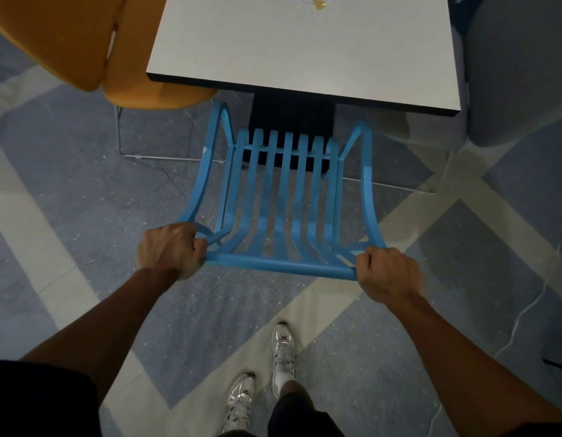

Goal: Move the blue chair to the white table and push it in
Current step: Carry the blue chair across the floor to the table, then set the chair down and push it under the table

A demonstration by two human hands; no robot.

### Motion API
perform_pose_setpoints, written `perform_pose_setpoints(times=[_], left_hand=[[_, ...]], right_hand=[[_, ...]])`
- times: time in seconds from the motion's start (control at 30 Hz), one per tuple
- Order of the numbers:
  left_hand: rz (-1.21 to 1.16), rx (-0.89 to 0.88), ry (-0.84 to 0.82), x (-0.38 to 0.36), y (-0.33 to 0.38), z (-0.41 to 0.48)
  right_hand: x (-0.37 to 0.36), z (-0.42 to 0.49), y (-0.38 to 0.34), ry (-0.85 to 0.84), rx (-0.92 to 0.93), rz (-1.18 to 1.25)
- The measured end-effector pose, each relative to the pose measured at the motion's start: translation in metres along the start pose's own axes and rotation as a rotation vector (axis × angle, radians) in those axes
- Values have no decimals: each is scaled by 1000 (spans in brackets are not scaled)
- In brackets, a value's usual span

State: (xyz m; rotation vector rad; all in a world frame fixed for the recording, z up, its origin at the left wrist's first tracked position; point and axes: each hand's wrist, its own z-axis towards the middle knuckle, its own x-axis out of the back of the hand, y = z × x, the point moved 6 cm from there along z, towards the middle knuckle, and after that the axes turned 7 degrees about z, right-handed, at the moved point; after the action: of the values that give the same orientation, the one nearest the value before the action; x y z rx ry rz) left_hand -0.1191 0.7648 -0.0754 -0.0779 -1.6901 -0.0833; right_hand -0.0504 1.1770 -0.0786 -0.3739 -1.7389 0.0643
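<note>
The blue chair (283, 197) with slatted seat and back stands right in front of me, its front facing the white table (305, 48). The seat's front end sits just below the table's near edge, by the table's black pedestal (292, 111). My left hand (171, 250) grips the left end of the chair's top back rail. My right hand (388, 272) grips the right end of the same rail. Both fists are closed around the rail.
An orange chair (84, 42) stands at the table's left side, its metal legs (122, 146) on the floor near the blue chair. A grey upholstered seat (513, 74) is at the table's right. A white cable (525, 310) lies on the floor at right. My feet (264, 373) are behind the chair.
</note>
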Motion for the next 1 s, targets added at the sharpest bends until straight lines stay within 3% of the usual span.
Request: perform_pose_setpoints(times=[0.63,1.0], left_hand=[[-80,-18,-82,-4,-6,0],[-108,-53,50,6,-2,-28]], right_hand=[[4,-12,-3,-30,-57,17],[0,-33,-4,-32,-39,36]])
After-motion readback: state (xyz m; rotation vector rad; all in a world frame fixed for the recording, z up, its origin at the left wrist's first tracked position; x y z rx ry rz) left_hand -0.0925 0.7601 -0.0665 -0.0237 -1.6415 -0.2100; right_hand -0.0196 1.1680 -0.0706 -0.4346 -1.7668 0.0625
